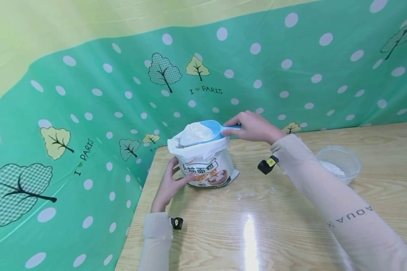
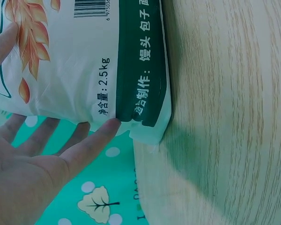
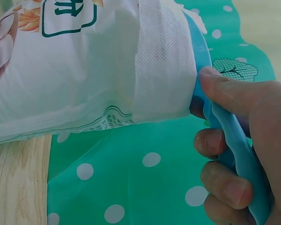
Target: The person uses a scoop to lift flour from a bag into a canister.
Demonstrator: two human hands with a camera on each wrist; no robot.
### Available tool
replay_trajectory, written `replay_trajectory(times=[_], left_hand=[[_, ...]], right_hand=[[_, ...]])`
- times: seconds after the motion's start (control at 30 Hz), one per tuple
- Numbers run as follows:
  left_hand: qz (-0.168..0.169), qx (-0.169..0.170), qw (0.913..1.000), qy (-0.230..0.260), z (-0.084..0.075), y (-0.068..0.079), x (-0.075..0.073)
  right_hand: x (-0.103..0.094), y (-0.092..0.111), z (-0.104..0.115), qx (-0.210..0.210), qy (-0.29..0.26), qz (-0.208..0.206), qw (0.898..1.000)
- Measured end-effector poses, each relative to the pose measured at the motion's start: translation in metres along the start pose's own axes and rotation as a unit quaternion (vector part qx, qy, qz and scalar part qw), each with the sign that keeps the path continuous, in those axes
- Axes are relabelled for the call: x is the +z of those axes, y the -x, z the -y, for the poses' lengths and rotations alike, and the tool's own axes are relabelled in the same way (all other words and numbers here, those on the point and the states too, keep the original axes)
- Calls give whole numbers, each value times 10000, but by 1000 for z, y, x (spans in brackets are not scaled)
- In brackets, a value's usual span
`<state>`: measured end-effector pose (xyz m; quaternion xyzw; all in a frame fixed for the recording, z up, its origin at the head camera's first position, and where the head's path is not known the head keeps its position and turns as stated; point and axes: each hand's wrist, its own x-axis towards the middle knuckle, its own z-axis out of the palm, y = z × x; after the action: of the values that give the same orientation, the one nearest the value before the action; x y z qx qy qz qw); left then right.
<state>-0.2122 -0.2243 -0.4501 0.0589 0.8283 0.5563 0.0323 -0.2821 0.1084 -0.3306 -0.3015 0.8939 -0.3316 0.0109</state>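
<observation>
Right grip (image 1: 253,126) around blue scoop handle (image 3: 236,143)

On the wooden table (image 1: 210,229) before me stand a bag (image 1: 203,171), white smudges (image 1: 245,195) near it, and a clear bowl (image 1: 352,165) rightward.

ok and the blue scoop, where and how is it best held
The blue scoop is probably best held by its handle, coming from the person's right, fingers wrapped round it as the right hand does. The handle juts out that way past the rim of the bag, while the other end, over the bag's mouth, is heaped with white powder.
</observation>
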Motion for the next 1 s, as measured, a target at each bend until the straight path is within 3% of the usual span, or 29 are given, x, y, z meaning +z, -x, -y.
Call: replay_trajectory(times=[0.5,1.0], left_hand=[[-60,40,9999,-150,-1,3,2],[11,-95,9999,-101,-5,5,-1]], right_hand=[[7,8,-3,85,-181,-288,9994],[-8,18,4,101,-117,-495,9987]])
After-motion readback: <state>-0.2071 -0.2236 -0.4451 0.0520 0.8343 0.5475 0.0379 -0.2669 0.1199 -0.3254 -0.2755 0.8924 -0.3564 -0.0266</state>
